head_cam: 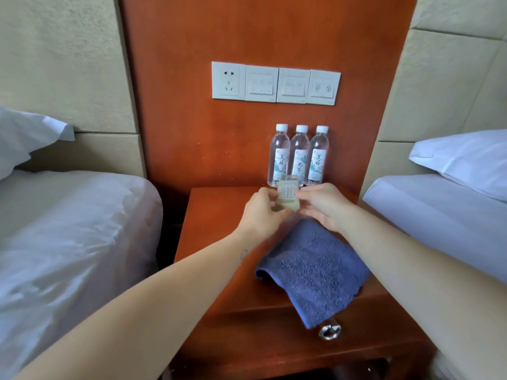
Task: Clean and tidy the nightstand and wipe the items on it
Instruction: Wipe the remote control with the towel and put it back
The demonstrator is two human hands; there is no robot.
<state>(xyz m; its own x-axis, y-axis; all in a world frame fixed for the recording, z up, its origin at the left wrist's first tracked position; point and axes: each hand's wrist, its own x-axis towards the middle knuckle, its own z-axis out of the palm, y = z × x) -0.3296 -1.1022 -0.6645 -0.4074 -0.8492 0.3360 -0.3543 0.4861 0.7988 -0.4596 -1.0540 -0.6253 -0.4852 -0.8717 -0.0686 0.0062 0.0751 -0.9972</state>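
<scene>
Blurry remote between left hand and right hand (grip itself unclear)

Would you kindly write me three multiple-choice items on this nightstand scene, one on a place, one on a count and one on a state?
1. Where does the blue towel lie?
A. On the left bed
B. On the nightstand, hanging over its front edge
C. On a pillow

2. How many water bottles stand at the nightstand's back?
A. Two
B. Three
C. Four

3. What is the state of the remote control?
A. Lying on the towel
B. Standing among the bottles
C. Held between the left hand and the right hand

Answers: 1 B, the towel drapes past the front edge, down to the drawer knob; 2 B, three white-capped bottles stand in a row; 3 C, both hands grip its sides above the nightstand.
</scene>
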